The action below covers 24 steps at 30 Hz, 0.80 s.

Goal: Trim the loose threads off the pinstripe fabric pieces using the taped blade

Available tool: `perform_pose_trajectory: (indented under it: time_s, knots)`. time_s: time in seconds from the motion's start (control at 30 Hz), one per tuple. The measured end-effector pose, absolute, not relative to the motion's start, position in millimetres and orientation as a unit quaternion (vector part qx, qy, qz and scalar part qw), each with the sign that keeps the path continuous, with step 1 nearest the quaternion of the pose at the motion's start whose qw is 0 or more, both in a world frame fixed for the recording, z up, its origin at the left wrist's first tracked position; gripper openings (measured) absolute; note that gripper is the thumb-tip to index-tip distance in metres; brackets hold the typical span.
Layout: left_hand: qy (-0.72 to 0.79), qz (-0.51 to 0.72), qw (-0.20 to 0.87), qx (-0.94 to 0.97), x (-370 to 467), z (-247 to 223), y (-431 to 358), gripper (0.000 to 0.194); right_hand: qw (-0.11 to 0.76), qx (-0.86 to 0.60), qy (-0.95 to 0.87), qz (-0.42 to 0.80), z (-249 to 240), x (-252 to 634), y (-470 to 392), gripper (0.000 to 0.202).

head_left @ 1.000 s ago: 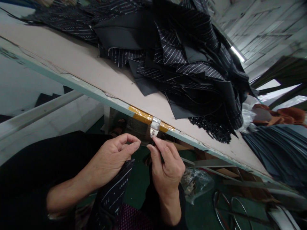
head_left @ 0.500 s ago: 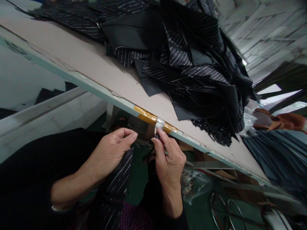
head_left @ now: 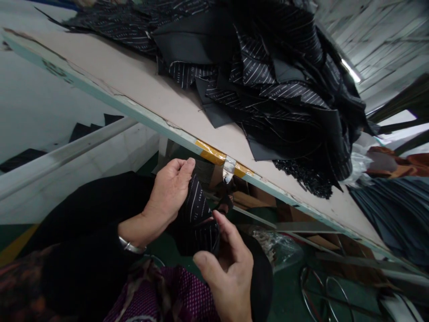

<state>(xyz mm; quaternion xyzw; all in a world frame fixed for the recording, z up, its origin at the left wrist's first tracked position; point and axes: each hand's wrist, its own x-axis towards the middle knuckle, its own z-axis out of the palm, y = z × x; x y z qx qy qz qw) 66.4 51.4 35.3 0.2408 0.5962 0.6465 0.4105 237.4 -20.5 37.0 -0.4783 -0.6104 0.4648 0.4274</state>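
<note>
In the head view my left hand (head_left: 172,190) pinches the edge of a black necktie (head_left: 196,203) with white stripes and small lettering, thumb pressed on top of the fingers. The necktie hangs below the table edge, above my lap. My right hand (head_left: 231,268) is beside its lower folded part, thumb and fingers spread apart around the fabric; whether they touch it I cannot tell. Silver tape (head_left: 229,167) hangs over the table edge just above, across a strip of yellow tape (head_left: 211,153).
A large heap of black, striped fabric pieces (head_left: 197,40) covers the back of the table (head_left: 140,89). Small shiny black bits (head_left: 304,179) lie at its near right. Dark blue-green strips (head_left: 385,214) are stacked farther right. Below are a plastic bag (head_left: 278,248) and metal tubing (head_left: 330,290).
My right hand has left the silver tape, come down toward my lap and opened beside the necktie. My left hand has moved up and right, raising the necktie. The view has shifted slightly.
</note>
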Motion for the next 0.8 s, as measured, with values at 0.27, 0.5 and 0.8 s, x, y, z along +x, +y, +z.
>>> perform_pose_trajectory:
  time_s: [0.27,0.5,0.8]
  knots:
    - [0.597,0.665,0.394,0.215,62.7,36.0,57.3,0.051,0.461,-0.387,-0.621,0.501,24.8,244.3,-25.3,0.115]
    - [0.551,0.658,0.473,0.199,67.5,41.9,48.3,0.051,0.477,-0.483,-0.596,0.428,19.4,229.6,-6.7,0.009]
    - [0.411,0.539,0.630,0.378,54.7,33.7,20.0,0.073,0.529,-0.488,-0.395,0.571,19.8,235.6,22.5,0.034]
